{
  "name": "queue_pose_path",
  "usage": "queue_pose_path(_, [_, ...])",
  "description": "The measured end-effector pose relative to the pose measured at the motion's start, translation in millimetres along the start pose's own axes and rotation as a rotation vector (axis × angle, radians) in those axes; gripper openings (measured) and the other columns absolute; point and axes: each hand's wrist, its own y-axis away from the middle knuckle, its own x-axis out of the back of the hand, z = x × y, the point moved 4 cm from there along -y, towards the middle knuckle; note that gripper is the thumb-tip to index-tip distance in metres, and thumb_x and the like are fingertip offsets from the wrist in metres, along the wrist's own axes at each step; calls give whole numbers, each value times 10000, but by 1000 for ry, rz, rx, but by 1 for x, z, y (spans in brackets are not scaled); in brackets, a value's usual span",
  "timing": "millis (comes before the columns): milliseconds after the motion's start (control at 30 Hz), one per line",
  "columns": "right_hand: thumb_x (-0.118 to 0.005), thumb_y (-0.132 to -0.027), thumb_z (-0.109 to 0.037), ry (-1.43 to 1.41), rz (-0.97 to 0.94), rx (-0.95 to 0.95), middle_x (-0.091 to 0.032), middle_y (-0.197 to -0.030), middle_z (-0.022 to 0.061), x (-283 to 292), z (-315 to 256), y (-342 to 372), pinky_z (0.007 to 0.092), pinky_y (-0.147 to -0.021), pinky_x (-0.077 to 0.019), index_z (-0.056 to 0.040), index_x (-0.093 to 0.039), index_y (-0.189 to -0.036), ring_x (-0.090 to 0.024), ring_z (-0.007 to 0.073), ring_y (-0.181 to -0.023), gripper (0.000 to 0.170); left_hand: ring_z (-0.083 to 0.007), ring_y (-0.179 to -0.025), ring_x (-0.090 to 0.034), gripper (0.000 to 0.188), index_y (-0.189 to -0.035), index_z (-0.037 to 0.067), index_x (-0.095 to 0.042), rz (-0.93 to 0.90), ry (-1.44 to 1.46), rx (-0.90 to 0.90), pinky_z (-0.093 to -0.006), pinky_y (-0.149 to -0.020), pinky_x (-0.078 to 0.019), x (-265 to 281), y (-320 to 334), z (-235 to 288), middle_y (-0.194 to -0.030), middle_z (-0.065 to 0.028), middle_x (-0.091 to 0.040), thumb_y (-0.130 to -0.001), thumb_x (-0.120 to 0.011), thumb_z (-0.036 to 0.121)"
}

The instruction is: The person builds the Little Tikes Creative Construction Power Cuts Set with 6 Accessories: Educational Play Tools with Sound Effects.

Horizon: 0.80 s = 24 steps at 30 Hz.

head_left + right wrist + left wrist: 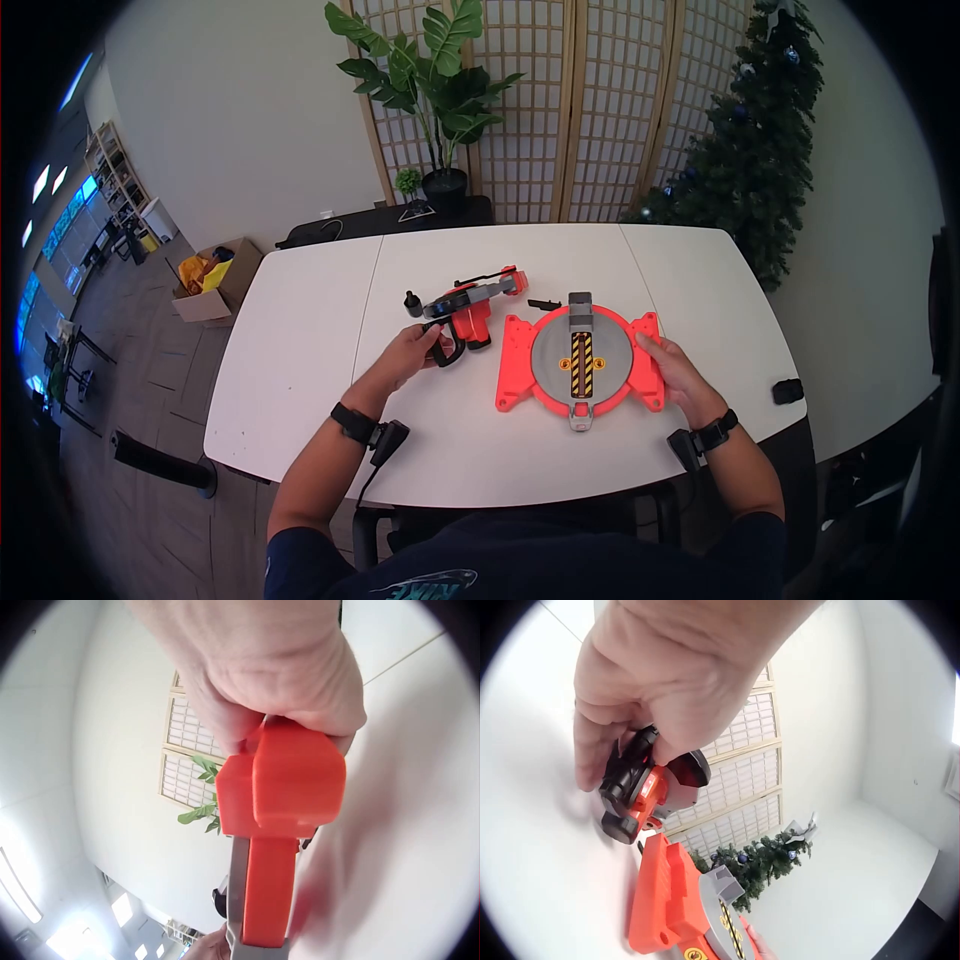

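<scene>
Head view: left hand (408, 352) grips the toy (472, 324), right hand (682, 378) the disc (550, 352).
From my distant post I see the disc just right of the toy, held by its right wing (648, 388); whether the table (300, 310) bears it, I cannot tell. The toy's long axis slants far-right, the striped strip (582, 365) runs near to far, and the left hand is nearer their gap.

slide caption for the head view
Left hand gripping a black handle, right hand holding a broad orange-and-gray piece at a white table
</scene>
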Motion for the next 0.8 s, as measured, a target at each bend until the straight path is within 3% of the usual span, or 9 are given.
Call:
queue_pose_path(333, [-626, -1001, -321, -12, -84, -118, -671, -1184, 111, -7, 12, -1, 346, -870, -594, -12, -568, -1264, -686, 175, -1027, 410, -116, -955, -657, 280, -1098, 88, -529, 62, 149, -166, -332, -921, -552, -10, -5, -1, -1028, -19, -626, -1094, -398, 336])
queue_pose_path(400, [-625, -1001, -321, -15, -96, -128, -664, -1197, 112, -9, 14, -4, 349, -878, -593, -10, -560, -1272, -684, 178, -1034, 417, -130, -901, -628, 267, -1128, 39, -501, 93, 199, -182, -306, -877, -561, -14, 1, 6, -969, -45, -596, -1092, -418, 290])
queue_pose_path(567, [-616, -1005, -329, -13, -148, -143, -644, -1237, 117, -19, 18, -6, 356, -900, -589, -4, -533, -1301, -677, 189, -1065, 447, -127, -917, -642, 261, -1140, 59, -507, 109, 240, -223, -305, -881, -561, -17, 5, 12, -1000, -44, -619, -1092, -417, 299])
queue_pose_path(733, [-594, -1016, -330, 28, -154, -280, -627, -1263, 125, -34, 14, 0, 362, -933, -577, -7, -491, -1354, -656, 199, -1119, 478, -115, -954, -656, 288, -1145, 83, -515, 107, 225, -235, -296, -877, -558, -19, 10, 20, -1033, -34, -645, -1091, -408, 345])
queue_pose_path(800, [-591, -1019, -317, 70, -217, -265, -619, -1276, 129, -36, 18, -5, 354, -946, -566, -6, -478, -1366, -644, 199, -1141, 478, -75, -956, -667, 286, -1110, 152, -539, 101, 186, -264, -270, -813, -523, -20, 11, 22, -1050, -16, -690, -1091, -388, 394])
